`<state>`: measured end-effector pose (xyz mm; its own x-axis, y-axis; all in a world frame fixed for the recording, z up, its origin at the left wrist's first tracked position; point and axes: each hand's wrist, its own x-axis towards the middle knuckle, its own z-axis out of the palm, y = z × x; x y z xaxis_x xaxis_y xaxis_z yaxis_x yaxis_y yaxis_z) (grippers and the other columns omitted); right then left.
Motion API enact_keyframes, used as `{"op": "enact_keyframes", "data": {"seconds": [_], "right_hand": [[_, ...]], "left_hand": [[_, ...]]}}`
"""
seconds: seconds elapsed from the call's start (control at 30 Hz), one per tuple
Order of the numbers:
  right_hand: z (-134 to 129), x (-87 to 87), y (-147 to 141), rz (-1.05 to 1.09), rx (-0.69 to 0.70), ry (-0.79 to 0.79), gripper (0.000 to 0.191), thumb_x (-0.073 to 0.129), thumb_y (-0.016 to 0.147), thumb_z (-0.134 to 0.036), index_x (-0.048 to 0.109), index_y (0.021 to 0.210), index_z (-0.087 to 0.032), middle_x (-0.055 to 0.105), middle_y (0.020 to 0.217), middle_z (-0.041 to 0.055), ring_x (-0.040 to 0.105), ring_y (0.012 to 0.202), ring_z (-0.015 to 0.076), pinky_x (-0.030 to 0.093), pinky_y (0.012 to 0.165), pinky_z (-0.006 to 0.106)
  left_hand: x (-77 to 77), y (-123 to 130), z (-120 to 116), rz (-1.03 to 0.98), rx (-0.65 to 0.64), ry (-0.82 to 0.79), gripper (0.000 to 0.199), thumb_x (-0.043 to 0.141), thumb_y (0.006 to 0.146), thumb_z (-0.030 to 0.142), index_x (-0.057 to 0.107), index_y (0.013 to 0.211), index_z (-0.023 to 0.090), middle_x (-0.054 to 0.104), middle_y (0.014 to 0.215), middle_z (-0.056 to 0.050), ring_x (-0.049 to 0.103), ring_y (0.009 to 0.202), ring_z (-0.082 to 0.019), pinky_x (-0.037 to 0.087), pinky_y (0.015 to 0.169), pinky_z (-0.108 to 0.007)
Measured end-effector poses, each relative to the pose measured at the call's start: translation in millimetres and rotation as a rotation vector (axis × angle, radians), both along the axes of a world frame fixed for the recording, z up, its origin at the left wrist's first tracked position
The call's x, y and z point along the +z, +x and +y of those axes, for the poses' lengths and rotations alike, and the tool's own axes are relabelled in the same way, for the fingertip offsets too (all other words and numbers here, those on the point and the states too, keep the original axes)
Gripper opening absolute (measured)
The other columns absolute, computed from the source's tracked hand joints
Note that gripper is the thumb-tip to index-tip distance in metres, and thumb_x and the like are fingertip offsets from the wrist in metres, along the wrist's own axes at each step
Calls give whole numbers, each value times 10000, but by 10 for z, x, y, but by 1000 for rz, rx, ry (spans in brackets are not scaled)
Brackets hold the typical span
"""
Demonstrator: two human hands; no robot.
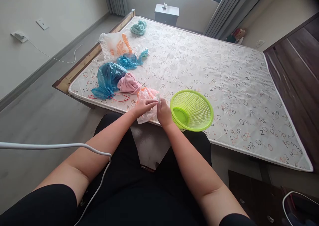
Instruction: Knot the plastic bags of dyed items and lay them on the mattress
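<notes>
Both of my hands meet at the near edge of the mattress (184,63). My left hand (145,107) and my right hand (163,113) pinch the white top of a thin plastic bag (147,94) with orange print, which hangs a little over the edge. Just right of my right hand, a lime green mesh basket (198,111) lies tilted with its opening toward me. A pink cloth (129,83) is bunched up beyond my left hand, beside a blue plastic bag (109,76). Red string (122,100) lies in front of them.
Farther back on the mattress are another blue bag (128,61), a white bag with orange print (116,45) and a teal cloth (139,27). A white cable (50,146) crosses over my left forearm. A small nightstand (166,13) stands behind the bed.
</notes>
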<state>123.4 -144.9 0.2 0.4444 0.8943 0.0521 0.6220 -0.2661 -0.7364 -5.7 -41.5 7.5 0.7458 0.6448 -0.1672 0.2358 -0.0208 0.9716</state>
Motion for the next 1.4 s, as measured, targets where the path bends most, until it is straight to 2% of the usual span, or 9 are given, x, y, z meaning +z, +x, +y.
{"op": "enact_keyframes", "data": {"seconds": [0.17,0.37,0.47,0.63,0.77,0.9,1.03,1.17,1.4], "right_hand": [[15,-37,-49,-88,57,-115,344,369,1020,-410,510,1265,-213,702,1054,115,653,899,283,479,798,392],[9,-91,3,100,129,209,359,549,901,-370,488,1223,-222,617,1198,130,603,1061,265,479,940,413],[12,-87,30,197,79,291,367,540,886,-332,491,1232,-218,565,1276,139,584,1023,233,477,978,422],[66,-88,126,418,43,211,427,459,942,-359,527,1338,-215,615,1294,112,624,926,195,498,950,405],[73,-89,187,387,79,145,335,543,902,-377,677,1160,-210,686,1139,82,612,779,170,518,881,386],[51,-67,192,330,-59,226,249,587,869,-390,688,990,-198,687,937,61,610,795,186,520,852,378],[58,-58,165,573,-115,282,277,635,837,-458,592,946,-208,661,879,34,649,787,179,554,779,347],[69,-54,146,663,-93,321,315,669,811,-496,565,905,-213,658,875,31,666,828,182,566,803,344],[33,33,132,595,54,228,332,652,826,-526,669,906,-204,721,904,49,672,856,194,543,813,340]], "left_hand": [[17,29,-62,87,46,56,478,703,775,612,658,675,147,476,574,25,412,569,-97,293,532,-237],[-121,42,-27,-64,100,-103,438,712,792,583,703,850,149,486,592,27,428,554,-100,321,529,-235],[-161,31,31,-109,166,-149,424,742,774,548,714,882,139,511,619,16,430,547,-91,317,516,-232],[-97,-17,56,-76,-24,-187,365,777,756,504,716,855,157,616,709,-13,476,545,-85,356,518,-228],[-57,-32,32,-3,-125,-126,333,789,752,469,723,848,157,656,738,-27,519,571,-99,389,531,-229],[-116,-1,50,16,-66,-103,312,741,804,464,717,850,156,624,645,-16,530,543,-107,401,521,-225],[-156,26,58,6,38,-121,298,755,810,445,671,857,163,667,686,-28,564,543,-114,423,527,-231],[-107,25,30,12,152,-119,309,804,780,404,636,854,156,679,669,-33,603,558,-134,462,552,-248],[-39,42,-1,-104,185,-221,271,792,782,324,616,873,140,663,682,-23,646,593,-138,514,587,-249]]}}
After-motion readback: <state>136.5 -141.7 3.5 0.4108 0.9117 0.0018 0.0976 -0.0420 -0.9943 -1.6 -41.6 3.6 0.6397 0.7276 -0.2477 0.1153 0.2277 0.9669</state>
